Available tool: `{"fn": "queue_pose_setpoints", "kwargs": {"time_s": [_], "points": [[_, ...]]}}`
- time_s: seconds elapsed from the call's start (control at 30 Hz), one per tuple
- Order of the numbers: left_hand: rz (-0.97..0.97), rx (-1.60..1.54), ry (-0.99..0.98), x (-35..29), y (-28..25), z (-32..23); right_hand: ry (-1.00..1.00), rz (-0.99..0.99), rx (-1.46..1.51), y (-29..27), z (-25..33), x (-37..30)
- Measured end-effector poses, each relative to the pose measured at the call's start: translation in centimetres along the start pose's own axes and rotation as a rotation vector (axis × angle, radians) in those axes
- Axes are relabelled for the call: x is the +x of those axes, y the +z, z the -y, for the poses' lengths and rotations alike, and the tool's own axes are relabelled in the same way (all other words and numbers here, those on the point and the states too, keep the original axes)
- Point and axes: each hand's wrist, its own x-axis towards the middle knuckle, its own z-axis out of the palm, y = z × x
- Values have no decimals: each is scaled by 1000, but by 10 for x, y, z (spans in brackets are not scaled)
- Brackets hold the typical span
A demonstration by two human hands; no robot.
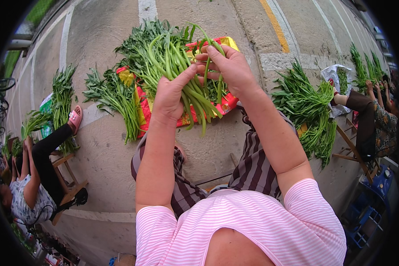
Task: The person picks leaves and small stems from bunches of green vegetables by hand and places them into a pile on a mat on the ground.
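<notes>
My left hand is closed round a bunch of water spinach, its thick pale green stems fanning up and hanging down below my fist. Close beside it, my right hand pinches a single water spinach stem between thumb and fingers; the stem curves up and left over the bunch. Beneath both hands a red and yellow plastic sheet lies on the ground, with leafy water spinach heaped on its far left side. Another bundle spreads over the sheet's left edge.
On the right lies a large pile of greens next to a white bag. A person sits on a wooden stool at left, holding greens; another person sits at right. Painted lines cross the concrete.
</notes>
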Motion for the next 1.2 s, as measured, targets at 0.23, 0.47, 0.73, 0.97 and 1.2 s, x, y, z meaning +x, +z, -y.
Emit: {"fn": "queue_pose_setpoints", "kwargs": {"time_s": [0.23,0.47,0.73,0.97,1.2], "points": [[21,-124,-35,1,-3,-3,-78,-4,152,-13,3,6],[22,-71,22,5,-7,5,30,80,0,8,-1,-8],[70,-76,10,0,-2,-1,88,114,-249,1,5,-8],[20,-23,16,-1,-1,-9,-88,-19,-437,-7,7,0],[31,87,-42,-1,-12,-11,-202,-110,-549,-11,12,3]]}}
